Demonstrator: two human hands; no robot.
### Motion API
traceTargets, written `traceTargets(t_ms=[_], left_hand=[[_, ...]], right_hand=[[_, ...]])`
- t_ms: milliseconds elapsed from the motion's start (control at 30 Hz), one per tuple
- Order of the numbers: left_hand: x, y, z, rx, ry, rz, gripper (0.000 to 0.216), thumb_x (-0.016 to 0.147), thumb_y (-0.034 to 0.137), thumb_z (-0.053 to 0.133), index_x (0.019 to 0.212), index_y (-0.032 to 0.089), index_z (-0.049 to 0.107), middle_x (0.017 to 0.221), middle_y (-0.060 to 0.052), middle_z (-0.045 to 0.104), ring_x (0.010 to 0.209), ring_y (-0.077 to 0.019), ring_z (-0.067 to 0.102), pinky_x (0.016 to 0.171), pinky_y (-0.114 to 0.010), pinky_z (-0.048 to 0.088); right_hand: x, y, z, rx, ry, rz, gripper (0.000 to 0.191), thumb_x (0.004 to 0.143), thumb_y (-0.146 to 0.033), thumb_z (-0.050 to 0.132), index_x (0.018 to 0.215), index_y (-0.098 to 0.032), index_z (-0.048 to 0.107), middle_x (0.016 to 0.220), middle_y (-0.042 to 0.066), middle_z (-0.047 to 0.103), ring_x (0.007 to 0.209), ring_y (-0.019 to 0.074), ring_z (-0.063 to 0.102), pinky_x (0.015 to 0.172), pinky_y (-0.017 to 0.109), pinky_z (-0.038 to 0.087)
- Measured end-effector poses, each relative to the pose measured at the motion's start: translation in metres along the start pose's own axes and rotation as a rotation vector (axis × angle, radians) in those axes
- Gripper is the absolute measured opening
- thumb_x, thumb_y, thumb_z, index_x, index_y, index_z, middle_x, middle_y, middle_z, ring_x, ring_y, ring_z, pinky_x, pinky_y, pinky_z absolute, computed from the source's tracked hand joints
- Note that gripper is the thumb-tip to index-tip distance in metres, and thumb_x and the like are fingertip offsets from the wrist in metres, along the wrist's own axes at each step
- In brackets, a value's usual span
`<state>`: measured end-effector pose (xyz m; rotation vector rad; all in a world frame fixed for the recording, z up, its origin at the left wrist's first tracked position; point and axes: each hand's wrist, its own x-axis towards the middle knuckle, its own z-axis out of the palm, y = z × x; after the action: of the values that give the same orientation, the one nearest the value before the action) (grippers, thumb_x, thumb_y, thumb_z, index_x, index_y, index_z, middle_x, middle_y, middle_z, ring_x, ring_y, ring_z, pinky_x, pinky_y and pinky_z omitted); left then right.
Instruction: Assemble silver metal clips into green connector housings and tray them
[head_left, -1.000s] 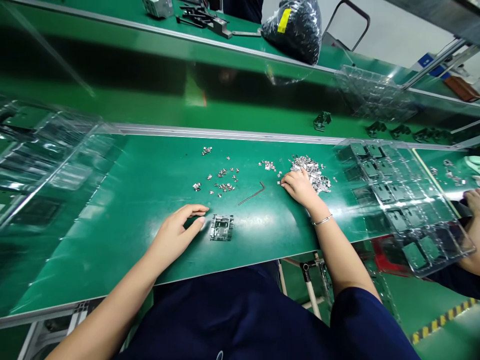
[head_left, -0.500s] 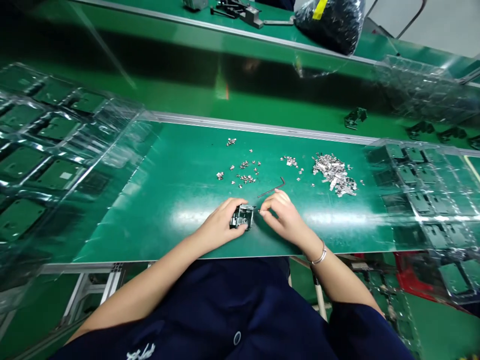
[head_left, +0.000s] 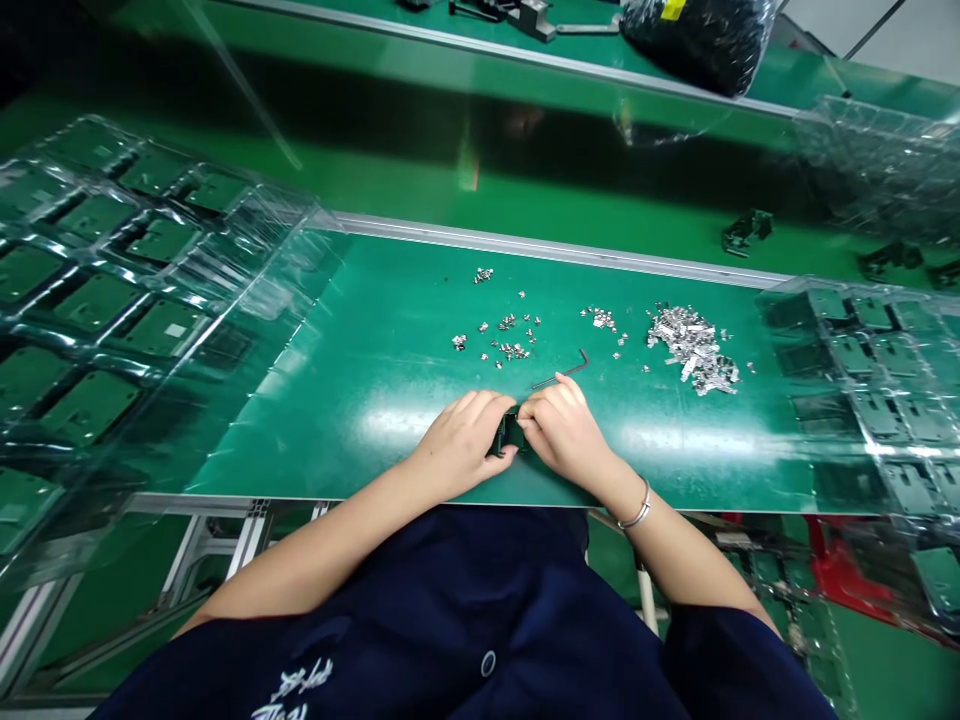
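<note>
My left hand (head_left: 466, 445) grips a small dark box-like part (head_left: 510, 432) near the front of the green bench, thumb below and fingers above. Against the right side of that part, my right hand (head_left: 561, 425) has its thumb and fingers pinched together. Whatever sits in the pinch is too small and too covered to make out. Just beyond the right fingertips lies a dark hex key (head_left: 564, 372). Small metal pieces (head_left: 514, 350) are scattered past the hands, and a larger heap of silvery metal pieces (head_left: 694, 345) lies to the right.
Clear plastic trays of dark green parts stand at the left (head_left: 142, 250) and right (head_left: 874, 380). A metal rail (head_left: 525, 250) borders the bench's far side. Beyond it lie a dark part (head_left: 748, 232) and, on the shelf, a black plastic-wrapped bundle (head_left: 697, 40).
My right hand has closed in from the right and now touches the dark part. The left hand has turned the part, so its open side is less visible. The whole view has shifted slightly.
</note>
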<state>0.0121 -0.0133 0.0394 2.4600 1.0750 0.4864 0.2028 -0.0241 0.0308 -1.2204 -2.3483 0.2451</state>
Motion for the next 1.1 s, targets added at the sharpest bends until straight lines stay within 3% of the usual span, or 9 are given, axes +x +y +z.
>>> traceTargets(t_ms=[133, 233, 333, 400, 533, 700, 933, 1000, 1100], left_hand=[[0.0, -0.002, 0.0, -0.055, -0.045, -0.011, 0.035, 0.077, 0.022, 0.059, 0.11, 0.017, 0.048, 0.102, -0.009, 0.06, 0.094, -0.0252, 0.056, 0.081, -0.038, 0.049], [0.0, -0.005, 0.0, -0.118, -0.027, -0.022, 0.036, 0.077, 0.02, 0.058, 0.111, 0.017, 0.047, 0.106, -0.009, 0.059, 0.099, -0.0249, 0.056, 0.086, -0.039, 0.048], [0.003, -0.006, -0.008, -0.219, -0.091, -0.071, 0.045, 0.073, 0.027, 0.064, 0.113, 0.018, 0.047, 0.11, -0.009, 0.059, 0.104, -0.0254, 0.056, 0.09, -0.04, 0.048], [0.007, -0.006, -0.017, -0.244, -0.187, -0.112, 0.043, 0.074, 0.032, 0.064, 0.112, 0.02, 0.048, 0.112, -0.008, 0.061, 0.105, -0.0251, 0.058, 0.097, -0.046, 0.044], [0.016, -0.007, -0.029, -0.096, -0.276, -0.135, 0.017, 0.085, 0.025, 0.048, 0.099, 0.02, 0.056, 0.099, -0.003, 0.068, 0.097, -0.0205, 0.063, 0.111, -0.055, 0.026], [0.018, -0.012, -0.026, 0.07, -0.22, -0.097, 0.015, 0.086, 0.02, 0.045, 0.086, 0.02, 0.061, 0.075, 0.001, 0.068, 0.076, -0.0165, 0.065, 0.109, -0.052, 0.031], [0.02, -0.01, -0.023, 0.123, -0.211, -0.138, 0.014, 0.084, 0.018, 0.048, 0.078, 0.018, 0.061, 0.067, 0.0, 0.066, 0.071, -0.0173, 0.065, 0.11, -0.051, 0.031], [0.021, -0.013, -0.026, 0.054, -0.231, -0.158, 0.016, 0.086, 0.02, 0.046, 0.084, 0.019, 0.061, 0.079, -0.002, 0.07, 0.081, -0.0191, 0.067, 0.111, -0.053, 0.028], [0.014, -0.018, -0.031, -0.181, -0.148, -0.217, 0.03, 0.089, 0.03, 0.044, 0.117, 0.021, 0.053, 0.12, -0.007, 0.064, 0.112, -0.0224, 0.059, 0.108, -0.049, 0.034]], right_hand=[[0.001, -0.001, 0.001, -0.002, -0.028, 0.009, 0.019, 0.094, -0.02, 0.039, 0.087, -0.018, 0.057, 0.083, 0.005, 0.06, 0.082, 0.0206, 0.052, 0.104, 0.047, 0.031], [0.002, -0.006, 0.001, -0.021, -0.023, 0.102, 0.018, 0.095, -0.018, 0.039, 0.091, -0.017, 0.056, 0.091, 0.009, 0.062, 0.089, 0.0231, 0.055, 0.1, 0.048, 0.036], [0.003, -0.012, -0.001, 0.098, -0.034, 0.21, 0.015, 0.095, -0.017, 0.04, 0.097, -0.017, 0.054, 0.092, 0.008, 0.063, 0.085, 0.0205, 0.059, 0.08, 0.034, 0.048], [0.004, -0.014, -0.003, 0.179, -0.064, 0.229, 0.012, 0.094, -0.018, 0.042, 0.096, -0.019, 0.054, 0.086, 0.005, 0.063, 0.077, 0.0179, 0.06, 0.068, 0.028, 0.047], [0.008, -0.016, -0.003, 0.146, -0.116, 0.157, 0.013, 0.095, -0.019, 0.043, 0.089, -0.018, 0.054, 0.08, 0.006, 0.062, 0.074, 0.0189, 0.06, 0.067, 0.028, 0.046], [0.012, -0.019, 0.001, 0.078, -0.155, 0.094, 0.018, 0.097, -0.018, 0.037, 0.088, -0.017, 0.052, 0.08, 0.007, 0.061, 0.074, 0.0196, 0.058, 0.066, 0.029, 0.046], [0.02, -0.022, 0.003, 0.017, -0.146, 0.039, 0.02, 0.094, -0.014, 0.033, 0.082, -0.018, 0.048, 0.073, 0.005, 0.056, 0.067, 0.0195, 0.052, 0.061, 0.029, 0.042], [0.022, -0.02, 0.001, 0.048, -0.154, 0.091, 0.017, 0.093, -0.014, 0.037, 0.081, -0.019, 0.048, 0.073, 0.004, 0.056, 0.065, 0.0183, 0.052, 0.061, 0.027, 0.04], [0.021, -0.01, -0.002, 0.112, -0.139, 0.287, 0.011, 0.091, -0.013, 0.042, 0.085, -0.018, 0.05, 0.074, 0.003, 0.058, 0.064, 0.0162, 0.053, 0.06, 0.025, 0.039]])
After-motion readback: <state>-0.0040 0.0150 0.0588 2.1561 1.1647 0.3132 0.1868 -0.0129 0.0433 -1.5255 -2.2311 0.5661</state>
